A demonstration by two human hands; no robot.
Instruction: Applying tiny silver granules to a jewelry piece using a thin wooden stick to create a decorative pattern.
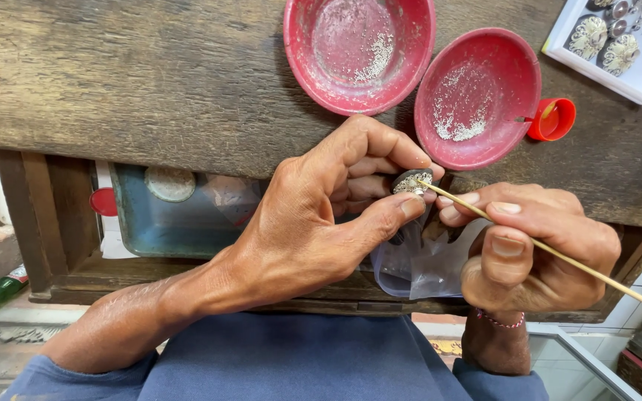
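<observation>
Seen from above, two bare hands work close together at the near edge of a worn wooden surface. Left hand is closed around a small dark oval piece with a pale, grainy silver face, pinched between thumb and fingertips. Right hand grips a thin wooden stick, whose tip touches the piece's silver face. Just below the hands hangs a crumpled clear plastic bag. Farther away on the surface sit two shallow red bowls, a left bowl and a right bowl, each dusted with pale granules. A small red cap touches the right bowl's rim. At the far right corner, a white tray holds ornate silver pieces
</observation>
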